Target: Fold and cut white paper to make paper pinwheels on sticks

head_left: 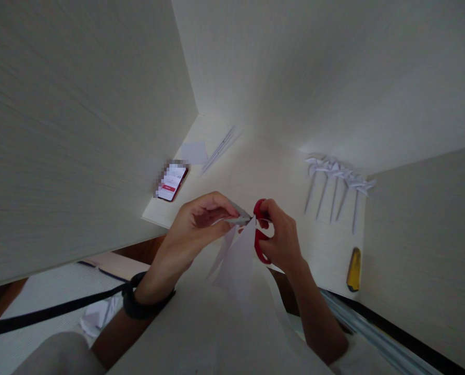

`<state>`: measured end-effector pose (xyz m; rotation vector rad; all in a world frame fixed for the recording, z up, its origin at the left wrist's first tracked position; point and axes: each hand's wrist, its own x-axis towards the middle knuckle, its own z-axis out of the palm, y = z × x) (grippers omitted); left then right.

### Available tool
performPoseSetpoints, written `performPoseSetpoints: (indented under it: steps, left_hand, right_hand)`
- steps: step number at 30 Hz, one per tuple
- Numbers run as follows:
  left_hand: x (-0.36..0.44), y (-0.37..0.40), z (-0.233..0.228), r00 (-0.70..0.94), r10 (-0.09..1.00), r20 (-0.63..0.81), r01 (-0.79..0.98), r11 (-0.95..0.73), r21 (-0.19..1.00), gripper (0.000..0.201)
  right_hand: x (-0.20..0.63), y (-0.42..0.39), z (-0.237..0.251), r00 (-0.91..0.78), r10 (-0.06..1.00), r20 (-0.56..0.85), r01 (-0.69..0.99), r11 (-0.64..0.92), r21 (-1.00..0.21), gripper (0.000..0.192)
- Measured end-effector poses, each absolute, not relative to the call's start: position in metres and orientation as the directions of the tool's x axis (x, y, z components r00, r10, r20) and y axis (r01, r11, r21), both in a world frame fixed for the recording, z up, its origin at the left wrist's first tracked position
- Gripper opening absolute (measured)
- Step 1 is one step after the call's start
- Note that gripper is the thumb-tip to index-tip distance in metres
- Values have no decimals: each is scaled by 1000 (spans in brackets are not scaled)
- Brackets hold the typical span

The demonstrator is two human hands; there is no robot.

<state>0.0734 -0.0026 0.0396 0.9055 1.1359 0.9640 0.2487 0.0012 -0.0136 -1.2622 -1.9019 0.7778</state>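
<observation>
At the far left of the frame a black strap point(52, 311) is running across the lower corner toward a dark band point(142, 307) on the left wrist. Above it, left of centre, a phone point(172, 182) with a lit screen is lying on the desk point(263, 172), with a paper sheet point(194, 152) just beyond it and thin sticks point(218, 150) to that sheet's right.

At centre, the left hand point(195, 229) is pinching the upper edge of a white paper point(236, 258), fingers pressed together on it. The paper is hanging down between both hands, above the desk's near edge. Just to its right, the right hand point(281, 237) is gripping red scissors point(260, 229), fingers closed through the handles; the grey blades are pointing left, meeting the paper by the left fingertips.

Right of centre, a row of paper pinwheels point(336, 179) is lying on the desk. Below them, at lower right, a yellow cutter point(354, 269) is resting near the desk's edge.
</observation>
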Motion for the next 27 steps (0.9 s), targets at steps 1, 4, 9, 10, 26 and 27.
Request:
performPoseSetpoints:
  steps: [1,4,9,10,26,27]
  left_hand:
    - [74,-2,40,141,942,-304,-149,324,934,10]
    - [76,-2,43,132,945,-299,-132,316,940,11]
    - [77,-3,44,105,960,-260,-59,267,962,12]
    - [76,-4,44,99,967,-236,-46,241,969,12]
    - [74,-5,49,110,990,-91,100,80,992,14]
    - [75,-5,50,96,989,-110,98,101,990,13]
  right_hand:
    - [249,1,-13,-262,937,231,509,337,-792,27]
    - [250,1,-12,-251,939,233,521,334,-785,27]
    - [251,1,-11,-247,940,234,532,333,-778,26]
    - [250,1,-10,-246,942,230,535,330,-778,26]
    - [249,3,-7,-282,922,265,522,379,-764,25]
    - [249,3,-7,-280,924,259,523,373,-766,24]
